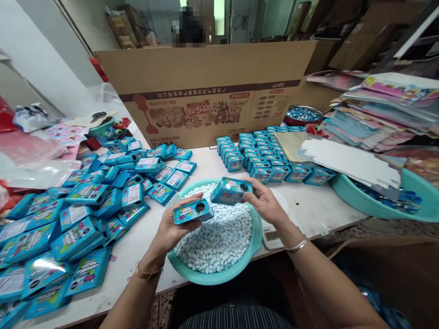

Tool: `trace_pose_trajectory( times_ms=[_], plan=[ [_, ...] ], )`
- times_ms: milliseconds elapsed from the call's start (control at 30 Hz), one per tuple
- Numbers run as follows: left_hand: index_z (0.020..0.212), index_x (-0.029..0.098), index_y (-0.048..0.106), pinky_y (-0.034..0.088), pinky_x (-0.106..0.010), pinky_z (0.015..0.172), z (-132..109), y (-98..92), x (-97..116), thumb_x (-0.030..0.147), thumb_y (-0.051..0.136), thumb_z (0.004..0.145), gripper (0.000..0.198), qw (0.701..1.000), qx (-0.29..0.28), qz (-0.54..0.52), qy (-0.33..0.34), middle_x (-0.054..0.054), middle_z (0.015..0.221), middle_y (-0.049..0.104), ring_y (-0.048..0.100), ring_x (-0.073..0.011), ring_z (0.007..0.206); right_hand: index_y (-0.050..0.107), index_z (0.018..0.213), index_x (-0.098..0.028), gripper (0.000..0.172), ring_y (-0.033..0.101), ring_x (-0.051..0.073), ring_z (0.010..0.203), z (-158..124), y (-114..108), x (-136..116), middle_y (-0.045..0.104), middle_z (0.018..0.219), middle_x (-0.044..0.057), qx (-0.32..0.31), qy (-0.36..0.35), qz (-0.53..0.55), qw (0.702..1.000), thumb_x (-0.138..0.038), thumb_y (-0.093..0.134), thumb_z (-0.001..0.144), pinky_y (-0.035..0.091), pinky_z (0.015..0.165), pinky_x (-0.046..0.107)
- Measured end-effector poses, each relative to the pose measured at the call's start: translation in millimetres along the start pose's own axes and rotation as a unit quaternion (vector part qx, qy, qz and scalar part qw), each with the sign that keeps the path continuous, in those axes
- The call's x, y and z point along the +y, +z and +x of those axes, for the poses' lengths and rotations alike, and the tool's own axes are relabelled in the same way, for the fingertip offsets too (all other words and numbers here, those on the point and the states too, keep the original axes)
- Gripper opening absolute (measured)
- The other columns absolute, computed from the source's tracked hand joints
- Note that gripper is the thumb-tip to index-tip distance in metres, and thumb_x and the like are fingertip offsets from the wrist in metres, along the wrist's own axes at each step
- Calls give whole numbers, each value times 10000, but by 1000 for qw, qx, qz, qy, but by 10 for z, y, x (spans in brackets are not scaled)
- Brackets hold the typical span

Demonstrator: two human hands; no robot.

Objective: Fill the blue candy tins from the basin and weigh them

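Observation:
My left hand (177, 225) is closed around a blue candy tin (192, 212) with a dark round hole in its face. In my right hand (263, 201) is a second blue tin (230, 191), tilted, also with a dark round opening near my thumb. Both tins are over a turquoise basin (202, 278) filled with small white candies (219, 242). The two tins are close together; I cannot tell whether they touch.
A large heap of blue tins (87, 194) covers the left side. Upright tins stand in rows (264, 157) before a cardboard sheet (206, 68). A scale (272, 238) sits beside the basin. Another turquoise basin (370, 201) and stacked printed sheets (384, 119) are right.

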State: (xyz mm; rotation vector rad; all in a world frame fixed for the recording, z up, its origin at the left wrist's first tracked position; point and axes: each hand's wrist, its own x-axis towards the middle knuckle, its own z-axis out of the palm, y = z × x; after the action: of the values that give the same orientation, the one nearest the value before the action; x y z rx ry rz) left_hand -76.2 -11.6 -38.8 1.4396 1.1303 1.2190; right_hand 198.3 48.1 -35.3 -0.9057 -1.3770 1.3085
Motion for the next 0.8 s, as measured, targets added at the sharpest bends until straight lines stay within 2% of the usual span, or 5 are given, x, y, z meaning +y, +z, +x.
trace_pose_trajectory(
  times_ms=[233,367,533,667,800],
  plan=[
    [1000,184,696,597,-327,748,45,187,-85,252,964,356,701,972,179,-103,-114,-12,907,715,683,-200,752,689,1121,-248,403,626,159,761,-231,-736,85,677,921,4,66,13,-80,995,-463,747,786,574,668,291],
    [973,214,692,572,-224,695,38,260,30,173,949,339,685,955,222,-128,-146,47,819,713,654,-139,711,680,1137,-253,388,636,198,930,-289,-1053,200,683,1066,30,93,-4,-143,985,-454,729,808,570,751,310],
    [885,211,685,582,-187,628,-1,221,146,98,895,243,684,927,309,-131,-170,69,726,702,639,-123,649,655,1163,-226,442,630,210,932,-316,-1394,487,660,1141,70,98,17,-168,981,-510,686,825,569,654,290],
    [879,225,691,586,-163,616,-26,245,243,53,822,216,697,909,355,-109,-192,72,738,712,638,-120,647,642,1179,-214,458,635,209,935,-284,-1499,687,666,1108,74,78,26,-193,978,-520,663,839,565,703,298],
    [901,245,721,587,-166,623,-69,280,266,106,829,264,661,922,347,-19,-170,74,774,715,638,-127,682,614,1249,-209,537,631,241,1072,-234,-1556,703,657,1216,106,40,27,-196,979,-558,638,841,565,791,331]
  ],
)
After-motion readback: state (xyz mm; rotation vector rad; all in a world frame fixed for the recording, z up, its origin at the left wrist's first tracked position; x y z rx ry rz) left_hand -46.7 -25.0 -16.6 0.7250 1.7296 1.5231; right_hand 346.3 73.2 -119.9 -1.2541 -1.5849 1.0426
